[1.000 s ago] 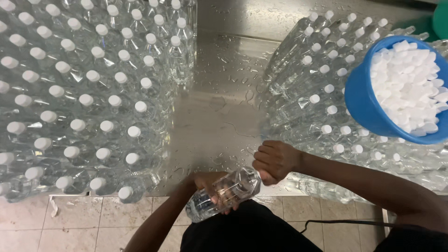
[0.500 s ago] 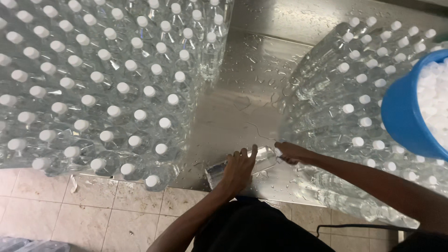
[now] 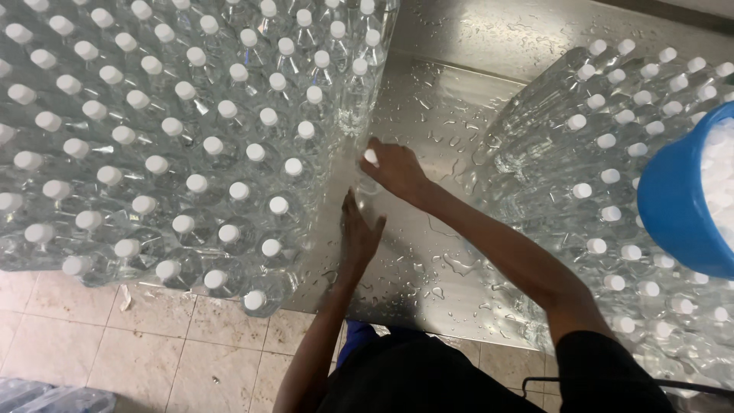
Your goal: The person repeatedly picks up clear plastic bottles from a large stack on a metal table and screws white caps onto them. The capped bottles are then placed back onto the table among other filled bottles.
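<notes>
A clear capped water bottle stands upright on the wet steel table, at the right edge of the big block of capped bottles. The right hand curls loosely over its white cap, fingers at the bottle's 3 o'clock side. The left hand sits at 6 o'clock of the bottle, fingers spread flat against its lower body. At 3 o'clock, a blue bucket of caps rests on another bottle cluster.
</notes>
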